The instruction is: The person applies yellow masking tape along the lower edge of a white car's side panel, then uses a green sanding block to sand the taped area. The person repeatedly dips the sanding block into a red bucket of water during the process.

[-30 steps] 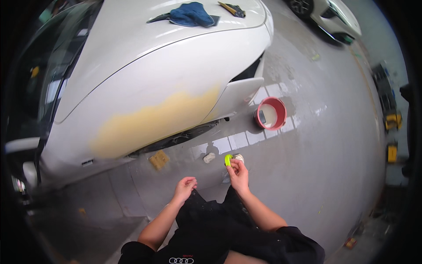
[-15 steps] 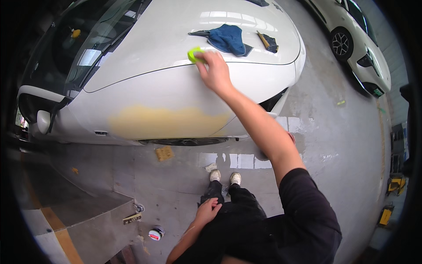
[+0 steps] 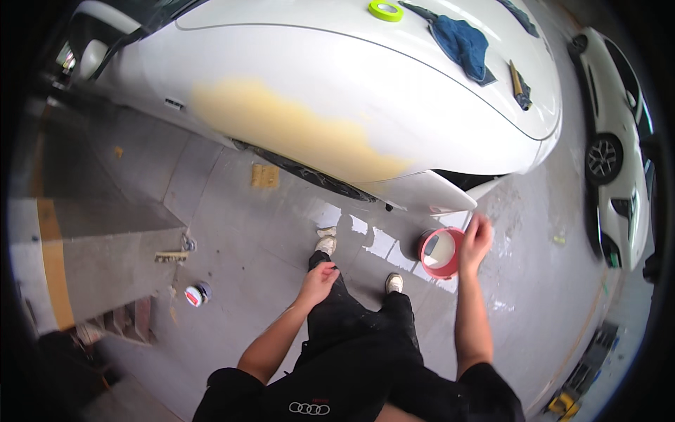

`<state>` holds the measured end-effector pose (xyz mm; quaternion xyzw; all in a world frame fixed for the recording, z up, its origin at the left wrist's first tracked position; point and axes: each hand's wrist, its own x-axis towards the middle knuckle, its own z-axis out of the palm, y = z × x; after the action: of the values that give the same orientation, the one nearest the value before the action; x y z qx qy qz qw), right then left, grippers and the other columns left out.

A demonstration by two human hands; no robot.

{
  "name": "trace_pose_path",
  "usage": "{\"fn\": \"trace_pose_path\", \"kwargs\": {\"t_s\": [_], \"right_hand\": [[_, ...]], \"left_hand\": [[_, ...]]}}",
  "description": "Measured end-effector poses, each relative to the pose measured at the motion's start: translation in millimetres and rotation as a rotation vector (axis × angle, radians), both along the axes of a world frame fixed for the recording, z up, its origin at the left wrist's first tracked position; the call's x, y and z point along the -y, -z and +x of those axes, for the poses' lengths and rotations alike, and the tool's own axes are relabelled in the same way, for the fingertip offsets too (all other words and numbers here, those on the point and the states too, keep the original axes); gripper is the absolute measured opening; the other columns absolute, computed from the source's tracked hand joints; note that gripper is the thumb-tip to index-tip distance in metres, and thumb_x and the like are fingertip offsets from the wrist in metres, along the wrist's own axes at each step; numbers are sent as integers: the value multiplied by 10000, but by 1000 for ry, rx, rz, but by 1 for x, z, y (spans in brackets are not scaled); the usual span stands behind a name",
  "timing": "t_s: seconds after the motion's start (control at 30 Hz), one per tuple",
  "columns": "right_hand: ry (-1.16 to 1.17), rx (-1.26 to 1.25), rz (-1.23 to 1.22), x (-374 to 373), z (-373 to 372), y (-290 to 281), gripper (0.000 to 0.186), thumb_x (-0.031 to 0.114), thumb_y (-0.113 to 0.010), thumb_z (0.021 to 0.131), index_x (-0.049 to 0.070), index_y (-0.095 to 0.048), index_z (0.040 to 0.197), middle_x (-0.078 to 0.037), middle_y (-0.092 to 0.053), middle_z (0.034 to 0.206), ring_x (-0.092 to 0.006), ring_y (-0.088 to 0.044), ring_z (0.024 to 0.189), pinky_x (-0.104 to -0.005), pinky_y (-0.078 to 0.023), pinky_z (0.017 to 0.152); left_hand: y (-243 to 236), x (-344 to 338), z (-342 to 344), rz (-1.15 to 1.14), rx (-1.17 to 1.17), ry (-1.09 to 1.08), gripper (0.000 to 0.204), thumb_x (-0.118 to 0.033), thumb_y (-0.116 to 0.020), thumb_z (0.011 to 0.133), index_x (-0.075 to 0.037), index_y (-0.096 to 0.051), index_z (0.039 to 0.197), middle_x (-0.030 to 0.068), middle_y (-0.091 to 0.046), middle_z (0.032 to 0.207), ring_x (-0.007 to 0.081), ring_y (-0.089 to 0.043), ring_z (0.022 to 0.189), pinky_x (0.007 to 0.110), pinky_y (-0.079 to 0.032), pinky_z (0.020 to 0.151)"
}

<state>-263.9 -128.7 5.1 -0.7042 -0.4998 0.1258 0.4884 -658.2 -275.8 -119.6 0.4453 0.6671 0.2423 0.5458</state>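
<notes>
My right hand (image 3: 476,245) hangs beside the rim of a red bucket (image 3: 455,261), which holds a pale liquid and a dark grey block (image 3: 432,245). Its fingers are blurred and partly turned from view, so their grip is unclear. In front of my thigh, my left hand (image 3: 319,284) is loosely closed with nothing visible in it. A roll of bright green tape (image 3: 385,10) lies on the white car's hood, near a blue cloth (image 3: 460,43). Smooth yellowish filler (image 3: 288,126) covers part of the white fender (image 3: 394,98) above the wheel.
Another white car (image 3: 619,155) stands at the right. On the floor are a tan pad (image 3: 265,176) and a small white-and-red can (image 3: 197,294). A grey step (image 3: 116,260) with an orange stripe rises at the left. A dark folded piece (image 3: 521,88) rests on the hood.
My right hand has let go of the green tape on the hood and come down beside the bucket. My view has shifted and turned, bringing the red bucket into sight.
</notes>
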Motion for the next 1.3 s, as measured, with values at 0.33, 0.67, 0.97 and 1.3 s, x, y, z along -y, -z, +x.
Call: {"fn": "trace_pose_path", "kwargs": {"t_s": [0.33,0.67,0.97,1.3], "right_hand": [[-303,-66,-1031,210,132,383,822,308,-874,837,-90,-505,1455,-323,-556,1408,-403,-692,1175,-416,-616,909],[-226,-92,-961,136,161,641,856,257,-918,807,-100,-467,1441,-207,-618,1375,-314,-605,1248,-449,-466,1108],[-162,-78,-955,134,141,620,416,189,-825,869,-36,-664,1179,-73,-703,969,-201,-619,888,-370,-515,798],[-413,-417,-991,164,-103,576,136,123,-781,966,35,-688,1012,8,-662,904,-103,-589,830,-270,-485,762]], "left_hand": [[97,218,140,-335,-197,9,441,-394,-748,995,-46,-688,1261,133,-787,1077,252,-769,968,367,-600,877],[189,321,194,-332,-70,-63,456,-350,-765,989,4,-655,1255,154,-777,1034,262,-780,933,353,-607,803],[223,332,173,-401,42,-76,406,-360,-729,1006,-43,-668,1252,114,-756,1114,247,-754,1005,361,-595,829],[218,323,102,-481,301,-316,362,-254,-729,1019,-9,-648,1273,138,-770,1044,249,-769,933,348,-606,814]]}}
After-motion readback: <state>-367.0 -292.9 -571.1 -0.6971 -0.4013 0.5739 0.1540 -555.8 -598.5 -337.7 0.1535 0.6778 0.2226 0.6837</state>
